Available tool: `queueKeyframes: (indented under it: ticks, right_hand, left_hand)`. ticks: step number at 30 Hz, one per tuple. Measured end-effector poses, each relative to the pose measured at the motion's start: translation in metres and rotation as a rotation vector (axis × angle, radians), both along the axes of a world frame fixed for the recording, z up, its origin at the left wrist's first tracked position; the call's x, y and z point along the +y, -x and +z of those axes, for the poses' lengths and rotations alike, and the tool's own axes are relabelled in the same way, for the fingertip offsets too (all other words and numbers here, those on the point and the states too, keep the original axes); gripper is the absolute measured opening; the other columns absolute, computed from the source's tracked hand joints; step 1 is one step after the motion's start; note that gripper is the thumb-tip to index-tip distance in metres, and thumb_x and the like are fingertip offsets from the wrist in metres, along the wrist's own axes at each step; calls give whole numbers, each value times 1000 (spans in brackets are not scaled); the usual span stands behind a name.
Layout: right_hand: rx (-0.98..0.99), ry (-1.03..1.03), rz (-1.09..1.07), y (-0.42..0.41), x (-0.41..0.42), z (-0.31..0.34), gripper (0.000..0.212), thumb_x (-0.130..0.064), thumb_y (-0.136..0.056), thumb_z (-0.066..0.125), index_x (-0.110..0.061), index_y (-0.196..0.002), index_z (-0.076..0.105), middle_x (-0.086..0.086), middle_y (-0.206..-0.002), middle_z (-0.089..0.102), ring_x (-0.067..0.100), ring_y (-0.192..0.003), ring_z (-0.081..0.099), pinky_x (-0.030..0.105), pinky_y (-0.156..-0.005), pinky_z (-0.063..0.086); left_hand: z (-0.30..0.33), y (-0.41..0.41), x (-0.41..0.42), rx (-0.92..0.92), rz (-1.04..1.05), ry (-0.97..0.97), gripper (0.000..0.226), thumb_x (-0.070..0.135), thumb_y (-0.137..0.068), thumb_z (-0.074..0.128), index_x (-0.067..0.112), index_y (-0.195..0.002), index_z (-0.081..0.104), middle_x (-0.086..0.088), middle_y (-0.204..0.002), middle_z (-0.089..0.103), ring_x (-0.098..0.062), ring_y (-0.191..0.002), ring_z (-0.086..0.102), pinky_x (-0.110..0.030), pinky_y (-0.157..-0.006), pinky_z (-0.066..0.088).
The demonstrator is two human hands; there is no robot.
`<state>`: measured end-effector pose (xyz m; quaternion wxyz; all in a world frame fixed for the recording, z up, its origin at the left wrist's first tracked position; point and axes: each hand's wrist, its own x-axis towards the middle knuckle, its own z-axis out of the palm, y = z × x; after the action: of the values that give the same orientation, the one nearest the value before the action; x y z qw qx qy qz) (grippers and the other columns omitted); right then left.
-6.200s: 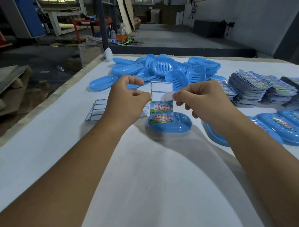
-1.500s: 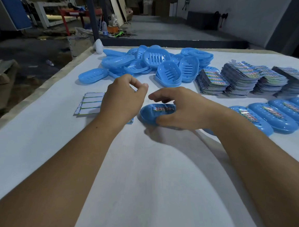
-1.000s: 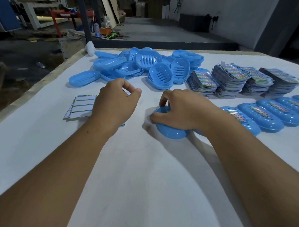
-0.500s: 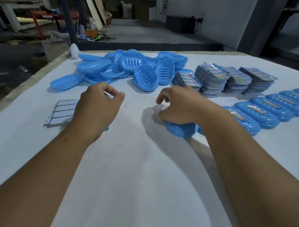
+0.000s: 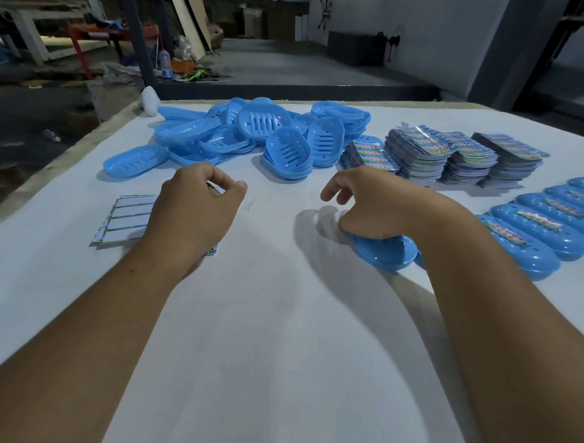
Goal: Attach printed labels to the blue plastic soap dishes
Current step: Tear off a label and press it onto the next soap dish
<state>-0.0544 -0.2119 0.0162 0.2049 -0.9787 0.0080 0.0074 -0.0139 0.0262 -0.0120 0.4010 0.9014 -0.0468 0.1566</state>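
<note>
Your hands sit over the white counter [image 5: 272,339], forearms reaching in from the near edge. Your right hand [image 5: 377,204] curls its fingers over the top of a blue soap dish [image 5: 385,252] and grips it against the counter, with the index finger lifted off. Your left hand [image 5: 196,208] is curled with thumb and forefinger pinched together, resting above a sheet of label backing [image 5: 126,218]; whether it holds anything between the fingertips cannot be told. Just right of the gripped dish runs a row of labelled soap dishes [image 5: 535,234], packed side by side, each with a printed strip across its top. Beyond the gripped dish stand stacks of printed labels [image 5: 431,155]. Left of those stacks, at the far end of the counter, lies a loose pile of unlabelled soap dishes [image 5: 263,128], slotted insides showing.
</note>
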Motion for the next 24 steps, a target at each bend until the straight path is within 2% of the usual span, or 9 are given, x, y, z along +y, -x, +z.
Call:
queueKeyframes:
  ticks: [2,5,9,14,18,22,24]
  right_hand:
    - [-18,1,3,-1,3,-1,45,-30,-75,65,-41,-119,62,-17,-109,58,13,-101,58,33,-78,50]
    - [-78,12,18,-4,10,-4,37,-32,-79,69,-38,-115,64,-18,-106,61,11,-98,60,35,-85,52]
    - [-183,29,55,-10,21,-10,25,-32,-84,68,-32,-110,68,-16,-100,66,10,-93,61,30,-81,49]
    - [-262,-14,65,-18,29,-16,13,-30,-89,67,-30,-102,70,-16,-90,68,-1,-73,56,14,-63,39]
    - [-316,-38,79,-20,32,-16,7,-30,-89,67,-31,-94,71,-14,-86,69,0,-70,55,12,-61,38]
    - [-378,-76,99,-19,32,-16,7,-26,-88,67,-28,-87,74,-14,-79,69,-4,-72,56,7,-60,39]
    - [-394,-104,114,-19,32,-18,7,-24,-87,68,-27,-86,75,-15,-77,69,-9,-71,55,6,-61,39]
  left_hand:
    - [1,0,1,1,0,-1,23,49,-90,66,28,-81,62,8,-65,64,-12,-67,61,-30,-60,43]
    - [1,-1,2,1,13,-16,23,49,-89,65,28,-80,62,9,-64,64,-12,-68,63,-32,-64,47]
    - [1,-4,8,-14,59,-37,24,50,-89,64,28,-78,62,12,-59,62,-7,-66,62,-29,-61,44]
    - [-2,-7,8,-20,53,-111,22,49,-90,62,30,-80,62,11,-74,64,-13,-76,63,-32,-70,48]
    - [-2,-8,1,-38,36,-172,16,43,-92,61,30,-85,65,11,-78,65,-14,-79,63,-32,-75,52]
    - [5,-20,-19,-113,-48,-258,14,34,-94,59,26,-96,70,8,-96,69,-17,-87,62,-32,-76,51]
    - [10,-33,-34,-129,-106,-278,17,30,-95,58,24,-105,71,5,-106,70,-19,-98,62,-35,-84,52]
